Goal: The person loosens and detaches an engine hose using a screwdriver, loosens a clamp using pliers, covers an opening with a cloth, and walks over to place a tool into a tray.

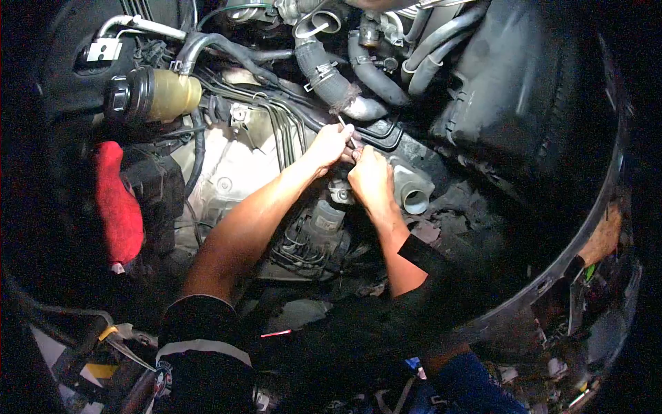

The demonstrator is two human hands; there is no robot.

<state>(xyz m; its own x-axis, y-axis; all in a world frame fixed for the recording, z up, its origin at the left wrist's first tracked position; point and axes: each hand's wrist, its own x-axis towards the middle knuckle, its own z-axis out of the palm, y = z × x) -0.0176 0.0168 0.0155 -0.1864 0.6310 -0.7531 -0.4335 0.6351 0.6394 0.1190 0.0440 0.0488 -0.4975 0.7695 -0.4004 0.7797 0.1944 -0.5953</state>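
The left hand [329, 148] pinches a thin, pale, straight rod [341, 121] with curled fingers; the right hand [372, 176], nearly closed, grips its lower end. The rod's tip projects beyond both hands, near a ribbed grey hose [325, 74].

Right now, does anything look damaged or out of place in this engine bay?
Yes: the ribbed hose looks frayed at its lower end, beside the metal pipe; ragged fibres stick out, unlike its neater upper stretch.
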